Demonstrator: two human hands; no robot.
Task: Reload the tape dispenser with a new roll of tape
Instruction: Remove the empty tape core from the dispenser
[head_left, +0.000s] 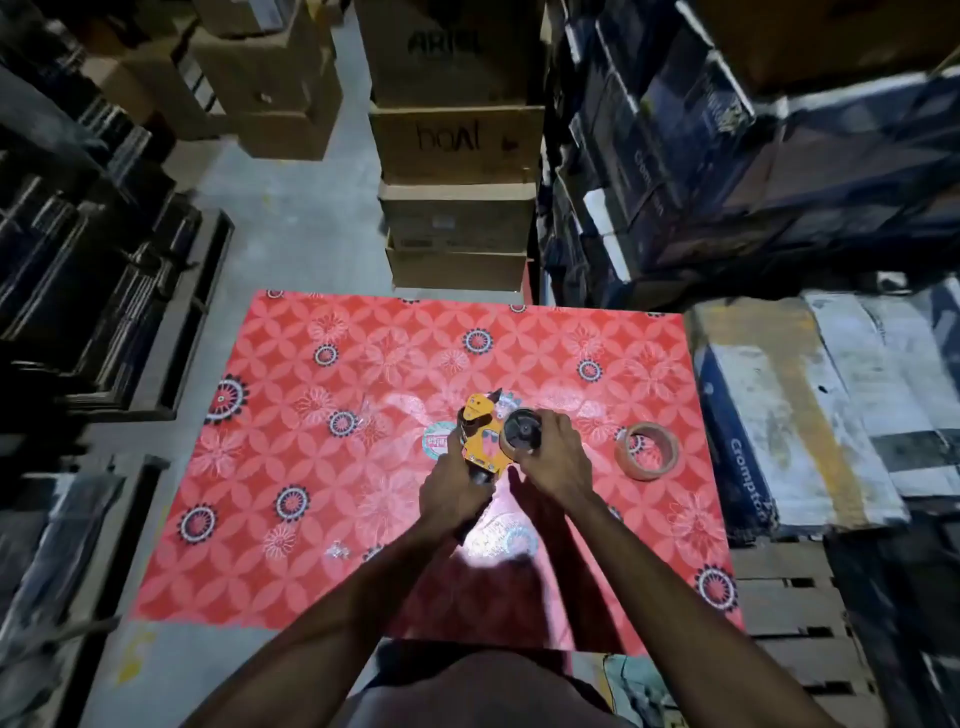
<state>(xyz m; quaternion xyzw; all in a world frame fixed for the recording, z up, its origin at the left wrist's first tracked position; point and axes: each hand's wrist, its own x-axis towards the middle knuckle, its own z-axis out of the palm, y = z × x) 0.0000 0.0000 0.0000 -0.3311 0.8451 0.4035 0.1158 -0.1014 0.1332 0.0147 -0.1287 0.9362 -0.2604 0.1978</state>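
Near the centre of the frame, the tape dispenser (480, 436), yellow-orange with a dark handle, is being held just above the red patterned tabletop (311, 467). The left hand (451, 492) is closing in a full fist around the handle at the dispenser's lower end, fingers wrapped tight, thumb pointing up along the body. The right hand (555, 460) is curling over the black hub wheel (521, 430) on the dispenser's right side, fingertips touching its rim at the top and bottom; the fingers are bent partway, neither flat nor fully closed. Whether a tape core is sitting on that wheel cannot be told. The new tape roll (647, 450), brown, is lying on its side on the tabletop to the right of the right hand, near it but apart, untouched. A round sticker (436, 441) is showing on the tabletop just left of the dispenser, partly hidden by it. Stacked cardboard boxes (457, 156) are standing beyond the tabletop's far edge at upper centre, and dark cartons (779, 415) are filling the right side of the frame.
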